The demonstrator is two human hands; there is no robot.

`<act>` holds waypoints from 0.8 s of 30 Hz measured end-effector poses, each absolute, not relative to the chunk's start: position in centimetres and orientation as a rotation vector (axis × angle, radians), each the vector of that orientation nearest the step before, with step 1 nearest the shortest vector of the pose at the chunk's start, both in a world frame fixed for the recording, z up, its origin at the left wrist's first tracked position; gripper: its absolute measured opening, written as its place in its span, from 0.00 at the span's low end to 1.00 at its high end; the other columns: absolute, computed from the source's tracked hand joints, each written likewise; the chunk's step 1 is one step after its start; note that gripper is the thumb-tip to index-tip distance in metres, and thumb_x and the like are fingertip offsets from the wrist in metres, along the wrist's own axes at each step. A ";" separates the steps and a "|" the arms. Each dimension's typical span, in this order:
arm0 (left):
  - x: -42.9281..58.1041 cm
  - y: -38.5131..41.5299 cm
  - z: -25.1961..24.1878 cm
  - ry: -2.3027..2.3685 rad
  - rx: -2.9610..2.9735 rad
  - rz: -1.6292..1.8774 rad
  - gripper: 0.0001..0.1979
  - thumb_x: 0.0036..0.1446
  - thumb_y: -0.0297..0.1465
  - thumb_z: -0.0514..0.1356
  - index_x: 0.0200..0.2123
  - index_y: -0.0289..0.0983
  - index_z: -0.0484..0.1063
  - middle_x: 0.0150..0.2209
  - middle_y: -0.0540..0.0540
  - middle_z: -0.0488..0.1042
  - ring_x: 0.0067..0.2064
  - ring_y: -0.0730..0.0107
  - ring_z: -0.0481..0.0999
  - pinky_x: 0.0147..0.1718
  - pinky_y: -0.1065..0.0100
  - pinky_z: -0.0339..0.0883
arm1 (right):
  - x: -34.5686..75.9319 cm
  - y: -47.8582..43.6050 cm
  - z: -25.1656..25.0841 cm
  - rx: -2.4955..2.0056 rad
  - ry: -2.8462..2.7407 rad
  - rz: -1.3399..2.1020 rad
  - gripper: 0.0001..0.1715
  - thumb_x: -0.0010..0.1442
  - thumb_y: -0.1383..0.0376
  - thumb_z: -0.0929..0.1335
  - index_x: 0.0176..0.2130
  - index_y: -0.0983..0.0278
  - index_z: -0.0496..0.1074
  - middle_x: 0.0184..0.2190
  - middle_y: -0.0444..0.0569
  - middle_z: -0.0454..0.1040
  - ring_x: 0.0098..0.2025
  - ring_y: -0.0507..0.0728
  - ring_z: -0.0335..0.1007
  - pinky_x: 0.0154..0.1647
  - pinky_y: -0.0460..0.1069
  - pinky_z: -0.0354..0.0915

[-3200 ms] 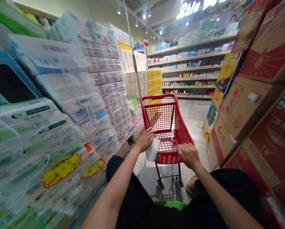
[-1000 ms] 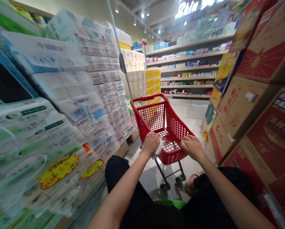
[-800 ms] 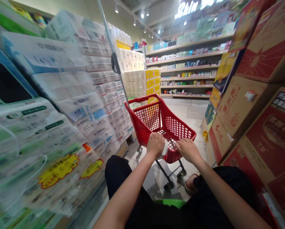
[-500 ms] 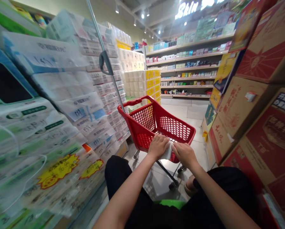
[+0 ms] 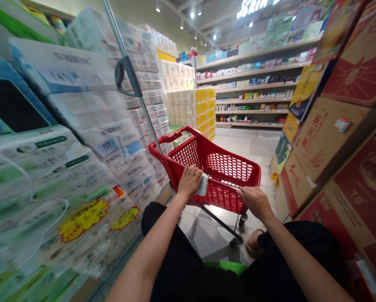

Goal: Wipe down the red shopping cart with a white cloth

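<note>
A red plastic shopping cart point(image 5: 228, 197) with perforated sides stands right in front of my knees. My left hand point(image 5: 189, 182) lies closed over the near rim, with a small white pad point(image 5: 202, 185), perhaps a folded wipe or cloth, held under its fingers against the outer wall. Farther right on the same rim, my right hand point(image 5: 256, 201) is closed around the edge near the cart's corner. A grey metal pole with a dark loop handle point(image 5: 128, 77) rises from the cart's left end. The cart's inside shows bare mesh where I can see it.
Tall stacks of wrapped tissue packs point(image 5: 106, 126) line the left side. Cardboard boxes point(image 5: 320, 138) are piled close on the right. Shelves of small goods point(image 5: 253, 88) stand at the back. Part of a green seat point(image 5: 227, 267) shows between my legs.
My hands have moved apart: the left slid leftward along the rim with the white pad, the right shifted right onto the rim. The cart has turned slightly.
</note>
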State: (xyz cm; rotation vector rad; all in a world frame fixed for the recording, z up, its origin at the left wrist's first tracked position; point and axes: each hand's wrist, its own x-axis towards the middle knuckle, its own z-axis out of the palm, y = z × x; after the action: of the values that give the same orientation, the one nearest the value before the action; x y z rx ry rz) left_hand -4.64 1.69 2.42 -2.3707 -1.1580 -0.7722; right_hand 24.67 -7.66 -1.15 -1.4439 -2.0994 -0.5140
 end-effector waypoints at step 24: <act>-3.1 0.4 1.9 -1.003 -2.489 -0.658 0.23 0.65 0.30 0.48 0.63 0.47 0.57 0.59 0.50 0.65 0.66 0.66 0.54 0.68 0.53 0.35 | 23.0 -8.7 -1.1 -1.500 -2.047 -0.392 0.22 0.69 0.58 0.55 0.30 0.62 0.67 0.27 0.46 0.72 0.31 0.53 0.64 0.37 0.49 0.50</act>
State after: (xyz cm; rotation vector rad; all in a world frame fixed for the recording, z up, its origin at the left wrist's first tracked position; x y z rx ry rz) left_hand -3.14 0.41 1.89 -2.4887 -1.0034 -0.6580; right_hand 23.01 -8.69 -1.08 -1.4999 -2.0468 -0.3916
